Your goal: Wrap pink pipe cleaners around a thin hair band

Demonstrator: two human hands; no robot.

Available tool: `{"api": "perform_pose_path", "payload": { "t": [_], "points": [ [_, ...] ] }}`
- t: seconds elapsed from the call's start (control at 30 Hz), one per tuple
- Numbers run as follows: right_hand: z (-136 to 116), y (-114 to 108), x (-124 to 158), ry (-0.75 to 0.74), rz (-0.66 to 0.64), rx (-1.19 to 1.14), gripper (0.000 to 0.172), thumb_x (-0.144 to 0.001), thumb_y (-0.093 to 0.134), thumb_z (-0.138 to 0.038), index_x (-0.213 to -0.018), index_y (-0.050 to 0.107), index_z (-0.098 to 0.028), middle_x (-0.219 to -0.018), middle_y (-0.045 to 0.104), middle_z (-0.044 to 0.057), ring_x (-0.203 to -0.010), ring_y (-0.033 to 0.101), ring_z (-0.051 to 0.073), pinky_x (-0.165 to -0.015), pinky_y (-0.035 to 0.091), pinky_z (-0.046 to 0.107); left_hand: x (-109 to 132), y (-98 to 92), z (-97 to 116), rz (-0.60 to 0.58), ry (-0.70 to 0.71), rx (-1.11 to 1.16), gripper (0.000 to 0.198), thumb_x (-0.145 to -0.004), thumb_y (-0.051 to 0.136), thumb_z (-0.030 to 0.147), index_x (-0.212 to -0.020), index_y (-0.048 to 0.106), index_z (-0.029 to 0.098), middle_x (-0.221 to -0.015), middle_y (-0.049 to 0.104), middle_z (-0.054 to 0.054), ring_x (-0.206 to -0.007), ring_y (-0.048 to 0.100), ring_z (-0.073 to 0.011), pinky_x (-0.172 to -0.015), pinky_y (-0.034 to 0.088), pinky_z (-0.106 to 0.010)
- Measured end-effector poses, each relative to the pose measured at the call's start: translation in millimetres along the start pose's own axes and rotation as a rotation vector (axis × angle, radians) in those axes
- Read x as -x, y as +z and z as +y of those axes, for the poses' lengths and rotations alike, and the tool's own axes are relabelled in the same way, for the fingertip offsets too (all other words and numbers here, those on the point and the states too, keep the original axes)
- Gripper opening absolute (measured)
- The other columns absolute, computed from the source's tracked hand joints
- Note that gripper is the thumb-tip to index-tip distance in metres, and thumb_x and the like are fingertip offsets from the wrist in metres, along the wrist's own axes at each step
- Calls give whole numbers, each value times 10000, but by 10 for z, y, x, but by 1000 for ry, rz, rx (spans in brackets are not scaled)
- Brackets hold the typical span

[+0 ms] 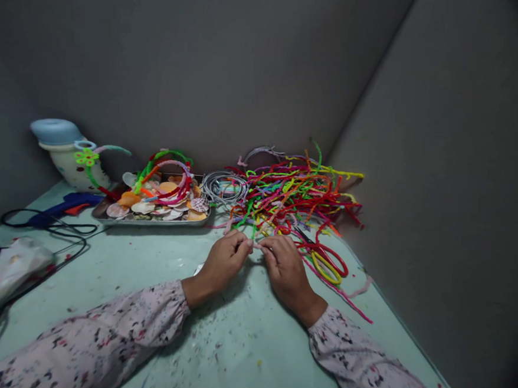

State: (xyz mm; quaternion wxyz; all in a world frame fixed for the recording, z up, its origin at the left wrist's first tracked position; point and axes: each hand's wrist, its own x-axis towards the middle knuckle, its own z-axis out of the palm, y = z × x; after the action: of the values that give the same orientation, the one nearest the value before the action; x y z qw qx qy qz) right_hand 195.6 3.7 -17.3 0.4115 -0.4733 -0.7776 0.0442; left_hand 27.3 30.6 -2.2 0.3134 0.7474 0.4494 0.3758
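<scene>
A short pale pink pipe cleaner [258, 246] stretches between my two hands over the table. My left hand [228, 255] pinches its left end between thumb and fingers. On the other side, my right hand [284, 268] is closed on the right end. A green pipe cleaner [253, 230] rises beside the left fingertips; whether it is joined to the pink one I cannot tell. Just beyond my hands lies a tangled heap of coloured pipe cleaners [297, 191]. Scissors [327, 264] with red and yellow handles rest right of my right hand.
A metal tray [154, 223] of seashells and pipe-cleaner rings stands at the back left, beside a coil of grey wire [224, 187]. Further left are a blue-lidded bottle [69, 154], a blue glue gun [65, 207], a black cable [70, 257] and a plastic bag [18, 266]. Grey walls bound the table.
</scene>
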Motion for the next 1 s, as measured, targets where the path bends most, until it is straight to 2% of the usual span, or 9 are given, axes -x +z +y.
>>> {"api": "perform_pose_path", "payload": {
  "t": [0.47, 0.6, 0.77, 1.0],
  "points": [
    [-17, -7, -2, -16, 18, -16, 158, -959, 441, -204, -979, 597, -217, -951, 634, 59, -907, 526, 221, -818, 433, 389, -12, 34, -37, -76, -190, 292, 380, -876, 444, 420, -580, 424, 181, -505, 414, 45, -484, 363, -101, -503, 277, -244],
    [-6, -3, 5, -9, 5, -4, 154, -955, 448, -204, -974, 601, -216, -948, 635, 59, -905, 522, 222, -817, 431, 390, -24, 33, -44, -127, -230, 379, 373, -873, 445, 421, -591, 458, 178, -483, 407, 47, -460, 363, -99, -491, 280, -248],
    [5, 7, 6, 9, 6, 4, 172, -961, 434, -219, -967, 606, -216, -945, 637, 60, -906, 527, 222, -817, 431, 390, -21, 6, -34, -124, -197, 343, 402, -886, 432, 462, -627, 526, 169, -494, 430, 38, -478, 411, -113, -508, 306, -255],
    [-3, 2, 3, 9, -3, 12, 165, -959, 438, -213, -963, 602, -210, -935, 635, 61, -899, 521, 222, -807, 426, 384, -29, 14, -65, -119, -211, 348, 415, -871, 442, 480, -631, 547, 158, -491, 424, 40, -465, 380, -102, -480, 281, -243]
  ]
}}
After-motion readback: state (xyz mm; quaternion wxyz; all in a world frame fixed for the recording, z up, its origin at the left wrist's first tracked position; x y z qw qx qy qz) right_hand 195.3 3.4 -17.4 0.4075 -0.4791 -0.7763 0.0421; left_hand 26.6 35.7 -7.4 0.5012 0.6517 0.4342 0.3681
